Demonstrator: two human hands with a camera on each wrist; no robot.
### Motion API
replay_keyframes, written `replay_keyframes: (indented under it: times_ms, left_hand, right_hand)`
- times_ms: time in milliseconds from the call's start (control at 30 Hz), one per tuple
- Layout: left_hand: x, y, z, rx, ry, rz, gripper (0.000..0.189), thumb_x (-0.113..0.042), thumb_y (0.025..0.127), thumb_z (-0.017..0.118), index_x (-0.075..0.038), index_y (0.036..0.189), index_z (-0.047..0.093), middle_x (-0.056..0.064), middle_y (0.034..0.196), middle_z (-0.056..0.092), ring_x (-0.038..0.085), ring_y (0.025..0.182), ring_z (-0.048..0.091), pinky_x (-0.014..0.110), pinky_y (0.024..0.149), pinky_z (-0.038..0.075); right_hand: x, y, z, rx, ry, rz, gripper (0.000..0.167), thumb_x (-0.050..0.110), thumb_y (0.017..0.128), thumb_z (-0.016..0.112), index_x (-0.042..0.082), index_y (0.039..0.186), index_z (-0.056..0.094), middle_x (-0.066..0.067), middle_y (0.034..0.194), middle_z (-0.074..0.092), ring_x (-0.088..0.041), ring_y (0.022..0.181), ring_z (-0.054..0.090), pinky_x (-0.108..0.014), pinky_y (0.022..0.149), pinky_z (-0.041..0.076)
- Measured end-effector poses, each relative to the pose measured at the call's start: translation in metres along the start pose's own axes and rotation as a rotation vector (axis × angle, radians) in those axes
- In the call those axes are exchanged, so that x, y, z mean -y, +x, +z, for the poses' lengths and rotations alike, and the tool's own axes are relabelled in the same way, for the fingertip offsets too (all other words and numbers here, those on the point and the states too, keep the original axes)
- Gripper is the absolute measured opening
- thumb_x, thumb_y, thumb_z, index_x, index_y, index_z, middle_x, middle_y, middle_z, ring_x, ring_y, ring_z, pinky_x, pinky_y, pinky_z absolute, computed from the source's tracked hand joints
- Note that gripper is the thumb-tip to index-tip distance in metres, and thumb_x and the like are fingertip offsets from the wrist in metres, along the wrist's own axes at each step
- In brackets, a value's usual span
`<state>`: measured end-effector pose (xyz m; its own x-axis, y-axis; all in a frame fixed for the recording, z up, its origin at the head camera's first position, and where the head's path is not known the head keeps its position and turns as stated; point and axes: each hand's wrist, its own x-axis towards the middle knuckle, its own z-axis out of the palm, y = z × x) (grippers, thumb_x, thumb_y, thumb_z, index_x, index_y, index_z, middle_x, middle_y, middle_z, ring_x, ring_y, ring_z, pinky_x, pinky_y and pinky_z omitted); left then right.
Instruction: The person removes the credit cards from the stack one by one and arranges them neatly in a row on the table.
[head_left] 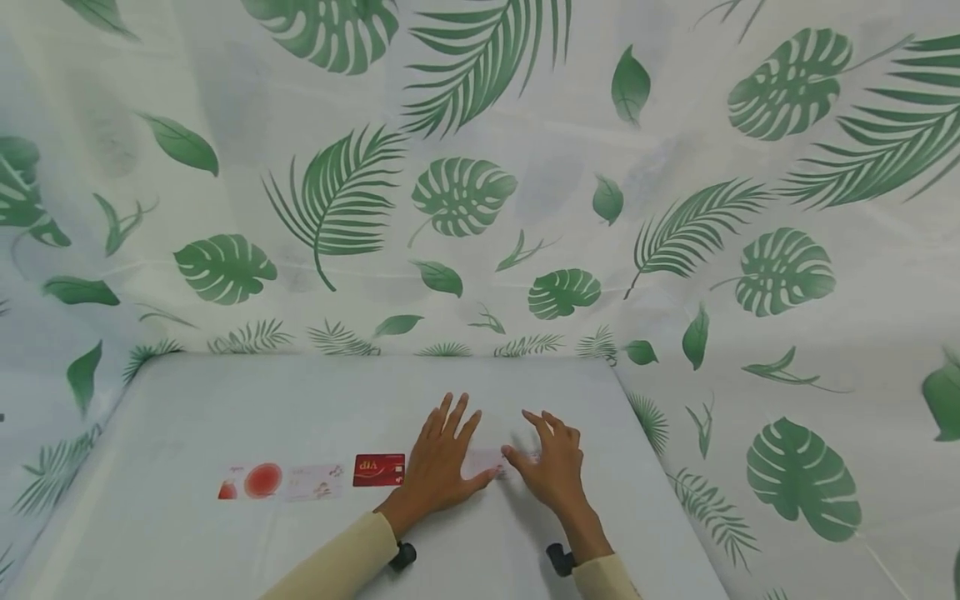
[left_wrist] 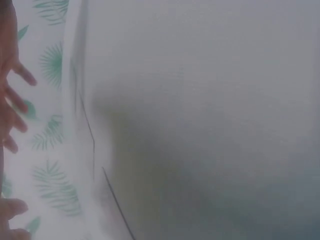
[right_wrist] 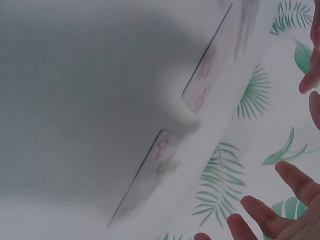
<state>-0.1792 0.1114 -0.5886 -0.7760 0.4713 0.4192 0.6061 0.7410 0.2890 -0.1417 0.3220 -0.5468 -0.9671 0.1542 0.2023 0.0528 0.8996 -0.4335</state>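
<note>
My left hand [head_left: 438, 471] is spread low over the white table, fingers straight and thumb pointing right. To its right my right hand [head_left: 555, 467] has its fingers loosely bent, thumb apart from them, nothing gripped. Between the hands shows a pale card with pink print [head_left: 483, 461], partly covered by them; the right thumb overlaps it in the head view. Just left of the left hand lies a red VIP card [head_left: 378, 470]. In the right wrist view two pale cards, one farther [right_wrist: 212, 70] and one nearer [right_wrist: 145, 175], lie end to end with a gap.
Farther left in the row are a pale card with pink flowers [head_left: 315, 483] and a card with a red circle [head_left: 247, 482]. Leaf-printed sheeting [head_left: 465, 196] hangs behind the white table [head_left: 300, 400] and along its sides. Black wrist devices [head_left: 560, 559] sit near both cuffs.
</note>
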Motion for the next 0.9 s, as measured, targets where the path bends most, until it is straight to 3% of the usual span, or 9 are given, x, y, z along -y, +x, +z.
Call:
replay_keyframes:
  times_ms: [200,400,633,733,900]
  left_hand:
    - [0.011,-0.010,-0.010,0.056,0.048,-0.028,0.102,-0.078,0.088,0.065,-0.017,0.165,0.039,0.013,0.178,0.019,0.042,0.165,0.017,0.059,0.129,0.024]
    - [0.024,-0.020,-0.021,-0.009,0.041,-0.020,0.103,-0.074,0.085,0.071,-0.014,0.163,0.042,0.018,0.176,0.025,0.050,0.161,0.022,0.069,0.123,0.027]
    - [0.038,-0.031,-0.038,0.042,0.067,-0.069,0.105,-0.076,0.087,0.068,-0.016,0.167,0.035,0.018,0.178,0.016,0.052,0.163,0.013,0.072,0.124,0.023]
    - [0.041,-0.035,-0.045,0.051,0.060,-0.091,0.102,-0.074,0.090,0.067,-0.017,0.167,0.034,0.019,0.178,0.015,0.053,0.163,0.009,0.075,0.123,0.022]
    - [0.046,-0.040,-0.054,0.005,0.024,-0.104,0.097,-0.069,0.091,0.070,-0.016,0.166,0.037,0.021,0.177,0.019,0.056,0.161,0.011,0.081,0.118,0.019]
  right_hand:
    - [0.015,-0.003,0.004,-0.012,-0.039,-0.061,0.073,0.050,0.088,0.083,0.020,0.151,0.059,-0.022,0.162,0.047,-0.050,0.145,0.040,-0.074,0.107,0.038]
    - [0.026,-0.006,0.015,-0.013,-0.088,-0.128,0.077,0.056,0.090,0.079,0.024,0.155,0.055,-0.023,0.166,0.043,-0.059,0.152,0.033,-0.088,0.110,0.023]
    - [0.038,-0.011,0.022,0.014,-0.089,-0.174,0.083,0.060,0.090,0.076,0.028,0.161,0.048,-0.022,0.171,0.033,-0.064,0.155,0.021,-0.095,0.106,0.007]
    - [0.043,-0.012,0.024,0.027,-0.103,-0.186,0.083,0.063,0.091,0.073,0.030,0.162,0.045,-0.021,0.173,0.029,-0.065,0.156,0.018,-0.095,0.105,0.006]
    - [0.053,-0.016,0.023,0.051,-0.132,-0.209,0.082,0.066,0.094,0.068,0.032,0.164,0.041,-0.020,0.175,0.025,-0.067,0.155,0.015,-0.095,0.105,0.005]
